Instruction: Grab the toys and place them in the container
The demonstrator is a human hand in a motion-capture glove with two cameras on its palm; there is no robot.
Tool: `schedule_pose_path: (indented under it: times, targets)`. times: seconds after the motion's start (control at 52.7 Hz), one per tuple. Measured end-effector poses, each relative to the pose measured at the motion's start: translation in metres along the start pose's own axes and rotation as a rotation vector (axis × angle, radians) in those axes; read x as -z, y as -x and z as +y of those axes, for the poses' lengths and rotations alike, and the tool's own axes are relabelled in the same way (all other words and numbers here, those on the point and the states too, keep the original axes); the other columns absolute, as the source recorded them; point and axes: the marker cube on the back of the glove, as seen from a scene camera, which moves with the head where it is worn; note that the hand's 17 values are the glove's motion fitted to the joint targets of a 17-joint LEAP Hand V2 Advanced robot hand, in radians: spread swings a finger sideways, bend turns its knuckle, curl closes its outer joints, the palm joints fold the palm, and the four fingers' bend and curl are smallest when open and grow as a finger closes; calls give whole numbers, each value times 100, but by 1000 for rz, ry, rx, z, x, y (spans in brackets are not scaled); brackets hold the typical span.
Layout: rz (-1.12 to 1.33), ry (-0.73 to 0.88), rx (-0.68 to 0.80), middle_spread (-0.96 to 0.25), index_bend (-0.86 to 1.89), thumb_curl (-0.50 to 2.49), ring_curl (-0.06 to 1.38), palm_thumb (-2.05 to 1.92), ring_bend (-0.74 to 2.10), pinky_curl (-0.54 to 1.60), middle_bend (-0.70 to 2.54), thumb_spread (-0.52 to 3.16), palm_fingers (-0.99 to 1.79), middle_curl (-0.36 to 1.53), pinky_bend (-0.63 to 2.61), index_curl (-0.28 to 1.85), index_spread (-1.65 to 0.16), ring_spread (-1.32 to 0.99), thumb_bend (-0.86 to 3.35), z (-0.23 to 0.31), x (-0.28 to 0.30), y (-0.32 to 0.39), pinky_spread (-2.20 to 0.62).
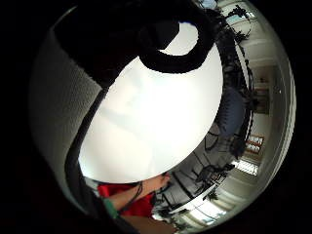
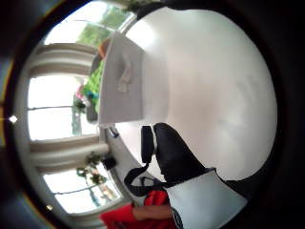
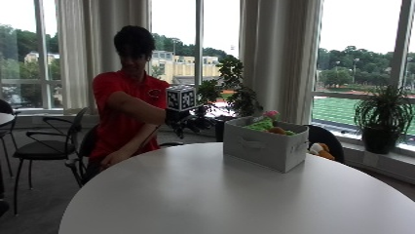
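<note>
Outside view is showing a person in a red shirt sitting behind the round white desk [image 3: 214,195], holding the gloved right hand [image 3: 185,122] raised above the desk edge, beside and apart from the grey fabric container [image 3: 264,145]. The toys [image 3: 269,126] are already sitting in the container, green, pink and orange shapes poking above its rim, and another soft toy [image 3: 317,150] seems to be lying on a chair behind the container, though that spot is too poorly seen to be sure. Whether the grip is wide, narrow or holding something cannot be told: the fingers are lost in dark clutter, and neither palm view is showing anything held. The task is looking nearly done, apart from that possible stray toy. The risk from here is the hand reaching across for it and its sleeve or wrist catching the light container, tipping it or pushing it toward the desk edge. The thumb side palm view is giving what the outside view cannot: the container's handled side [image 2: 123,78] seen from the hand, with bare desk between. The little finger side palm view is showing only desk surface [image 1: 156,122] and the person's bare other hand [image 1: 156,184] at the rim.
</note>
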Motion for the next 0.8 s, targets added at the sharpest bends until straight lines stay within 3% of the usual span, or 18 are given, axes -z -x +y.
schedule_pose_path:
  times: [0.798]
  targets:
    - [20,-1,22,-9,14,33,35,0,20,31,13,117,-14,23,108,22,-38,-2,-2,21,7,9,11]
